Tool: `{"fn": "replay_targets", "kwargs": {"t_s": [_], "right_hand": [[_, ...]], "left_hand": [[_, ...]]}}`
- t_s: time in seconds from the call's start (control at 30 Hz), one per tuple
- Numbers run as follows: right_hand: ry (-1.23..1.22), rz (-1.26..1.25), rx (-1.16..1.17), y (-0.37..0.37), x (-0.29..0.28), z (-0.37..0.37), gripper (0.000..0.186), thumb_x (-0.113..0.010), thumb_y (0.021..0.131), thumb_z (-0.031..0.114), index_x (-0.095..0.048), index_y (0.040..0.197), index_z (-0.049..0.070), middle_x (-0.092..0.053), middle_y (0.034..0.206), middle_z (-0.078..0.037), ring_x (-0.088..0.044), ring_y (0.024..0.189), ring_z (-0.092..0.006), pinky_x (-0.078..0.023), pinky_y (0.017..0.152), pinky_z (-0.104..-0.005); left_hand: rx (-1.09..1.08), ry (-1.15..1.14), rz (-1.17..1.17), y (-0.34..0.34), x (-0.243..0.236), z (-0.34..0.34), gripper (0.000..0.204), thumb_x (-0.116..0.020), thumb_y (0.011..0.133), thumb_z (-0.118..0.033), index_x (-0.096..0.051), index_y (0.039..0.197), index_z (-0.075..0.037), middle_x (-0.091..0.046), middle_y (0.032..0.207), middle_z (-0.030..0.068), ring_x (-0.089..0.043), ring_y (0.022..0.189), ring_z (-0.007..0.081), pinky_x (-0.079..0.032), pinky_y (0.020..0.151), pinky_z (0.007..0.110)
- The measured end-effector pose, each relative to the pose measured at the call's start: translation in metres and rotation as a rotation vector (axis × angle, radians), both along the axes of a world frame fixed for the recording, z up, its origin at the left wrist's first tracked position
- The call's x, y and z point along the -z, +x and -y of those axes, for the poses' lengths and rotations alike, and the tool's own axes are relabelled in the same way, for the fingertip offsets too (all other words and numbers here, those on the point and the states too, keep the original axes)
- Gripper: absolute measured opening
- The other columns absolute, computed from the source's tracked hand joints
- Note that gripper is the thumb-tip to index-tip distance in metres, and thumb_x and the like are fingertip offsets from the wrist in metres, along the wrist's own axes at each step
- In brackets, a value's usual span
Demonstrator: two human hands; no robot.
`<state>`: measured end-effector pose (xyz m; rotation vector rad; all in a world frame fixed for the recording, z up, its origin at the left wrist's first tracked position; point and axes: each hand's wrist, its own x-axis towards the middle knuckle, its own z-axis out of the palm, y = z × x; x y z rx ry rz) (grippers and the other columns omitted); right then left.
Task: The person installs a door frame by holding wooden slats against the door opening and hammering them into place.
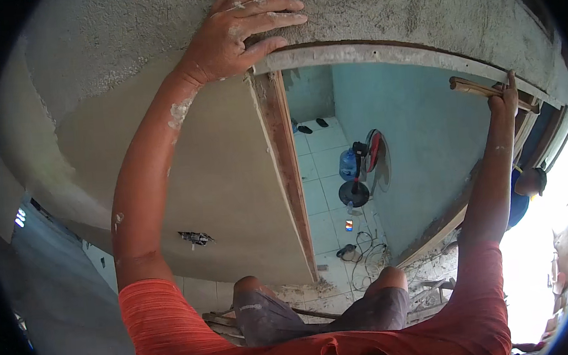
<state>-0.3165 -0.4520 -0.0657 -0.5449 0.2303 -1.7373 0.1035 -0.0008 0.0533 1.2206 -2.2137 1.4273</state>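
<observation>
My left hand (243, 33), dusted with grey plaster, lies on the rough grey plastered wall (390, 5) with its fingers apart, just above the left end of a long pale strip (374, 53). This strip runs across the top of a doorway. My right hand (502, 97) is at the strip's right part, its fingers curled around a short wooden piece (470, 87), with one finger raised against the strip. Below my left hand, a wooden door jamb (276, 158) borders the smoother plaster.
Beyond the doorway are a blue water jug (348, 165), red-and-black fan (373, 149), phone (349, 225) and coiled cables (369, 257) on tiles. Planks (221, 322) lie by my legs. A person in blue (519, 202) is at the right, near the bright opening.
</observation>
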Motion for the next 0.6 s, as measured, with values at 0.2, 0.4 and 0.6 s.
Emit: {"fn": "replay_targets", "kwargs": {"t_s": [0.2, 0.4, 0.6], "right_hand": [[0.026, 0.029, 0.060, -0.010, 0.003, -0.014, 0.037, -0.067, 0.098, 0.024, -0.057, 0.123, -0.002, -0.066, 0.107, -0.015, -0.066, 0.095, -0.0269, -0.056, 0.086, -0.0428], [-0.238, -0.099, 0.422, -0.046, 0.062, -0.089, 0.053, -0.067, 0.095, 0.015, -0.048, 0.144, 0.006, -0.056, 0.121, -0.008, -0.056, 0.106, -0.0216, -0.049, 0.089, -0.0412], [0.161, -0.159, 0.428, -0.056, 0.124, -0.213, 0.039, -0.076, 0.089, 0.020, -0.062, 0.121, 0.002, -0.066, 0.092, -0.003, -0.061, 0.068, -0.0112, -0.046, 0.052, -0.0250]], "left_hand": [[0.010, -0.042, -0.045, 0.009, 0.005, 0.004, 0.036, -0.070, 0.093, -0.023, -0.070, 0.129, -0.027, -0.065, 0.137, -0.0058, -0.053, 0.134, 0.0188, -0.038, 0.114, 0.040], [-0.007, -0.101, -0.015, 0.000, 0.003, 0.005, 0.030, -0.063, 0.095, -0.017, -0.073, 0.123, -0.017, -0.068, 0.134, 0.0012, -0.058, 0.129, 0.0255, -0.038, 0.109, 0.043], [0.027, -0.069, -0.114, -0.010, 0.005, -0.007, 0.028, -0.066, 0.088, -0.015, -0.073, 0.115, -0.012, -0.069, 0.128, 0.0023, -0.056, 0.129, 0.0279, -0.037, 0.109, 0.048]]}}
